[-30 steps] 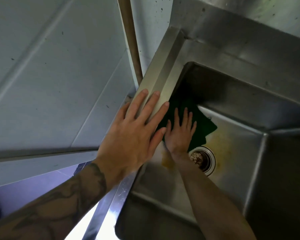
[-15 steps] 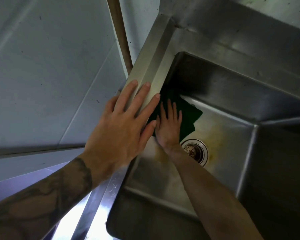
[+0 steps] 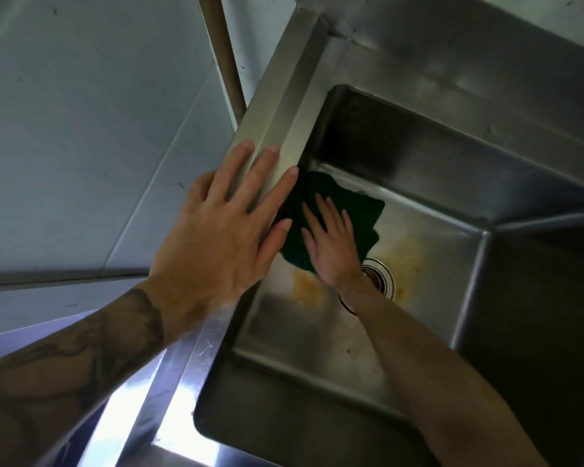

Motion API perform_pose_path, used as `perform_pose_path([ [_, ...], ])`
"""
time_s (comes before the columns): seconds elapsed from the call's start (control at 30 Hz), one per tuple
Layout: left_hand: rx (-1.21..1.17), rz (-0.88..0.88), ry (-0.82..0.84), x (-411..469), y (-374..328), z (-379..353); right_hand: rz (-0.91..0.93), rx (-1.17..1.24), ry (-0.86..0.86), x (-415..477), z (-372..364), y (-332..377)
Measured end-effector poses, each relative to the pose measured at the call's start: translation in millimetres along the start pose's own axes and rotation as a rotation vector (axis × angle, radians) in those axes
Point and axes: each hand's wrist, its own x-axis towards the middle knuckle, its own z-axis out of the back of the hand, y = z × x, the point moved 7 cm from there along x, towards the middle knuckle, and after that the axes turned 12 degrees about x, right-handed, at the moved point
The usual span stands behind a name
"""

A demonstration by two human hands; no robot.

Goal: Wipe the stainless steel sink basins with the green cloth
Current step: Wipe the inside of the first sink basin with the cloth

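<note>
A dark green cloth (image 3: 358,210) lies flat on the floor of the stainless steel sink basin (image 3: 429,264), close to the basin's left wall. My right hand (image 3: 331,244) presses down on the cloth with its fingers spread flat. My left hand (image 3: 223,230) rests palm down, fingers apart, on the sink's left rim (image 3: 284,96), holding nothing. The cloth's left part is hidden behind my left fingertips. Yellow-brown stains show on the basin floor around the round drain (image 3: 383,279), which my right wrist partly covers.
A grey tiled wall (image 3: 81,129) and a brown vertical pipe (image 3: 223,55) stand left of the sink. The basin's dark walls rise at the back and right. A shiny steel edge (image 3: 182,382) runs along the sink's near left side.
My right hand has slid the cloth away from the far left corner, slightly toward the drain. The camera view has shifted a little. My left hand stays on the rim.
</note>
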Motion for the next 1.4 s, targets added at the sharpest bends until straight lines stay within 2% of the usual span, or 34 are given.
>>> perform_pose_path([
  [0.1,0.01,0.004,-0.015,1,0,-1,-0.096,-0.007,-0.064,13,18,-34],
  [0.2,0.0,0.002,-0.018,0,0,-1,-0.263,0.024,-0.171,12,15,-15],
  [0.3,-0.01,-0.004,0.011,-1,-1,0,-0.151,0.052,-0.099,-15,-8,24],
  [0.4,-0.001,-0.006,0.033,-1,-1,1,-0.01,0.079,-0.022,-21,-5,19],
  [0.53,-0.004,-0.005,0.012,0,-1,0,-0.156,0.071,-0.116,13,9,-3],
  [0.63,-0.015,-0.012,0.013,0,-1,0,-0.244,0.115,-0.178,-2,-4,21],
  [0.8,0.003,-0.014,0.023,1,0,0,0.044,0.061,-0.029,-32,-13,21],
  [0.9,0.021,-0.012,-0.003,1,-1,0,-0.104,0.033,-0.101,2,5,-7],
  [0.97,0.022,-0.013,-0.01,1,-1,0,-0.205,0.044,-0.15,9,3,-1],
  [1.0,0.019,-0.016,-0.005,0,-1,0,-0.199,0.056,-0.158,3,-2,8],
  [1.13,0.018,-0.012,0.022,1,0,-1,-0.009,0.083,-0.06,-62,-27,38],
  [1.23,0.026,-0.012,0.024,2,0,-1,0.088,0.084,0.011,-80,-29,32],
  [1.3,0.023,-0.013,0.023,1,0,-2,0.04,0.064,-0.022,-63,-24,26],
  [1.4,0.014,-0.015,0.03,1,-1,0,-0.151,0.05,-0.114,-29,-21,25],
])
